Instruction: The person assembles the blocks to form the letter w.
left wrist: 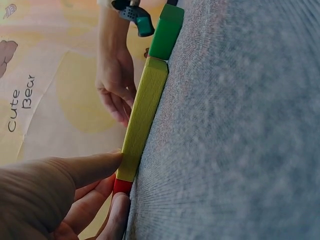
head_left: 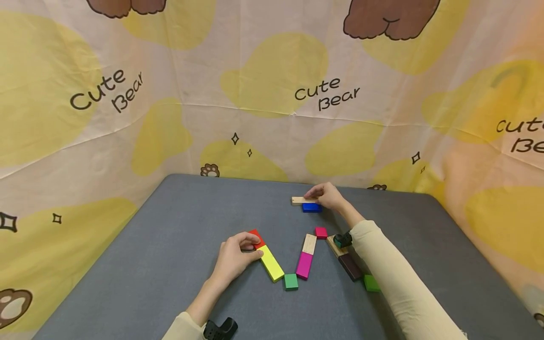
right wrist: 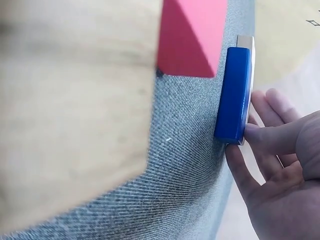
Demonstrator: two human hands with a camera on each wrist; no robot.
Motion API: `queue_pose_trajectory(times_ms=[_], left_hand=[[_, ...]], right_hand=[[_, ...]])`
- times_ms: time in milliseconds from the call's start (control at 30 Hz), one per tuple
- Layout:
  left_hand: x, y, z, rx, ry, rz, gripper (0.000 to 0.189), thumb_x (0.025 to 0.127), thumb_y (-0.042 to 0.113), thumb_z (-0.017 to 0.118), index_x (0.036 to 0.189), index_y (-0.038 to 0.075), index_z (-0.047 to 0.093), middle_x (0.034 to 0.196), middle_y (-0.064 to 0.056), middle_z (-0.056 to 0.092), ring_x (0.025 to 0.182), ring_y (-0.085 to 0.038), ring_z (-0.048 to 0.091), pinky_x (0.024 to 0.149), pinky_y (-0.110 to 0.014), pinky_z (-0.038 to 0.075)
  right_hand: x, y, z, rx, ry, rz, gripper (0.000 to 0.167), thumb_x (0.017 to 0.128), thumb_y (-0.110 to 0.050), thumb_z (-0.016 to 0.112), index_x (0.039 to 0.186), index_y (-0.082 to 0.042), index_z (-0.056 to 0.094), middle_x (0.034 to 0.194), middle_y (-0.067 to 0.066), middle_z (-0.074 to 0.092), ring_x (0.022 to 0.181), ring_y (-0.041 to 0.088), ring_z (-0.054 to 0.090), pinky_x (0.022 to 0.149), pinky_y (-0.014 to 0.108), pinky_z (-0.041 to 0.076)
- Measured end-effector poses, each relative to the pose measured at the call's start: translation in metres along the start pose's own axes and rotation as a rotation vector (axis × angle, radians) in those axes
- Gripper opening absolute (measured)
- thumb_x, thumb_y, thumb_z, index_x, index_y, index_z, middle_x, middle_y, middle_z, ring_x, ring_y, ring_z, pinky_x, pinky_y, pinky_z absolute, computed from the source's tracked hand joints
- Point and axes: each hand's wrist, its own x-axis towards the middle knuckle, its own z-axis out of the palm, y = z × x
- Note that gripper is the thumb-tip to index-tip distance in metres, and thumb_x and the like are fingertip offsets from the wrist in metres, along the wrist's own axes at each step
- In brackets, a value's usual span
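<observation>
My left hand [head_left: 235, 256] curls over the red block [head_left: 256, 236] in the head view. Its thumb touches the edge of the yellow block [left wrist: 146, 117], which meets the red one end to end. At the far side of the table, my right hand [head_left: 328, 195] pinches a long plain wooden block [head_left: 299, 200] near its right end. A blue block [right wrist: 234, 95] lies flat against the near side of that wooden block; the right thumb tip is right at its edge. My right fingers partly hide the wooden block.
A green block [head_left: 291, 282] sits at the yellow block's near end. From there a zigzag runs right: magenta block [head_left: 304, 265], short wooden block [head_left: 309, 244], pink-red block [head_left: 321, 232], another wooden block [head_left: 335, 245], dark brown block [head_left: 350, 267], light green block [head_left: 371, 283] beside my right sleeve.
</observation>
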Motion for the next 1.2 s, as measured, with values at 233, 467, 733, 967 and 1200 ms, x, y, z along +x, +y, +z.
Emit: queue_pose_trajectory(times_ms=[233, 467, 733, 967, 1200], left_hand=[[0.000, 0.000, 0.000, -0.003, 0.000, 0.002, 0.028, 0.074, 0.008, 0.086, 0.099, 0.010, 0.073, 0.094, -0.002, 0.073, 0.087, -0.018, 0.068, 0.080, -0.038, 0.055], [0.000, 0.001, 0.000, 0.002, 0.003, -0.004, 0.029, 0.074, 0.009, 0.087, 0.100, 0.010, 0.073, 0.095, -0.002, 0.073, 0.087, -0.017, 0.068, 0.080, -0.037, 0.055], [0.002, 0.002, 0.001, 0.002, -0.002, -0.011, 0.029, 0.074, 0.010, 0.087, 0.100, 0.010, 0.073, 0.095, -0.002, 0.073, 0.088, -0.017, 0.068, 0.081, -0.037, 0.055], [0.001, 0.002, 0.000, -0.009, 0.003, -0.012, 0.029, 0.074, 0.009, 0.087, 0.100, 0.009, 0.073, 0.095, -0.002, 0.073, 0.088, -0.018, 0.068, 0.081, -0.038, 0.055], [0.000, 0.002, 0.001, 0.001, 0.005, -0.020, 0.028, 0.074, 0.010, 0.087, 0.099, 0.010, 0.073, 0.095, -0.002, 0.073, 0.087, -0.017, 0.068, 0.080, -0.038, 0.055]], right_hand=[[0.000, 0.003, -0.004, -0.041, 0.012, 0.009, 0.028, 0.086, 0.022, 0.057, 0.105, 0.008, 0.071, 0.107, 0.018, 0.070, 0.106, 0.032, 0.065, 0.087, 0.040, 0.053], [-0.001, 0.006, -0.012, -0.058, 0.029, 0.012, 0.020, 0.085, 0.016, 0.067, 0.101, 0.007, 0.073, 0.102, 0.016, 0.072, 0.099, 0.030, 0.067, 0.088, 0.043, 0.053], [0.000, 0.004, -0.015, -0.121, 0.036, 0.019, 0.017, 0.085, 0.013, 0.069, 0.098, 0.004, 0.074, 0.098, 0.012, 0.073, 0.096, 0.027, 0.068, 0.086, 0.043, 0.054], [0.002, 0.001, -0.017, -0.259, 0.048, -0.010, 0.012, 0.084, 0.003, 0.075, 0.095, 0.000, 0.076, 0.093, 0.009, 0.073, 0.091, 0.025, 0.069, 0.083, 0.042, 0.055], [0.001, 0.007, -0.015, -0.242, 0.013, 0.021, 0.023, 0.079, 0.007, 0.078, 0.100, -0.001, 0.076, 0.097, 0.008, 0.073, 0.093, 0.025, 0.068, 0.079, 0.038, 0.057]])
